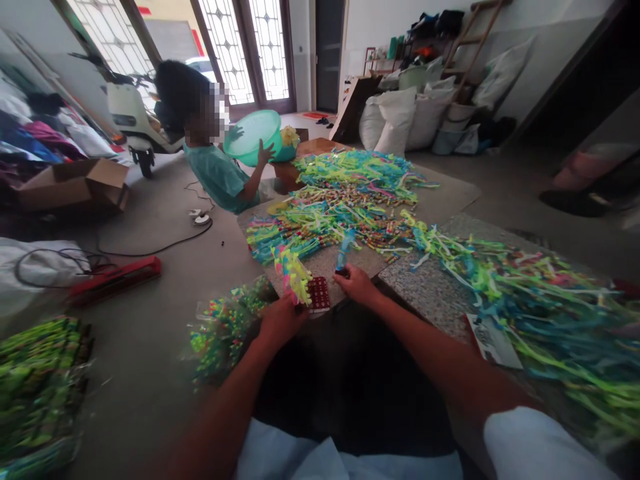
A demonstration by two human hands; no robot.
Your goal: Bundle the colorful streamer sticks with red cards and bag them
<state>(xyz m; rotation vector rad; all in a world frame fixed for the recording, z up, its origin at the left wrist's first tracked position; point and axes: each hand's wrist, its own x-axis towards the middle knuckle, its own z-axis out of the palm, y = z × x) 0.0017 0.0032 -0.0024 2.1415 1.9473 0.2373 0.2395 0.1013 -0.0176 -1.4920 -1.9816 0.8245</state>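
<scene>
My left hand (284, 321) is closed around a small bunch of yellow and pink ribbon strips (295, 275), which stick up above the fingers. My right hand (359, 285) pinches the dark lower end of a blue ribbon strip (345, 250) that stands upright. Between the two hands, at the table's near edge, lies a dark red patterned pad (319, 293). Just beyond them a heap of beaded ribbon strands (325, 223) in yellow-green, blue and pink covers the table (445, 193).
More strands (545, 320) spread over a speckled slab (415, 287) at right, beside a printed card (493, 340). Packed bundles (230, 327) sit left of my arm. Another person holds a green basin (255, 137) across the table. Cardboard box (75, 183) and cables occupy the left floor.
</scene>
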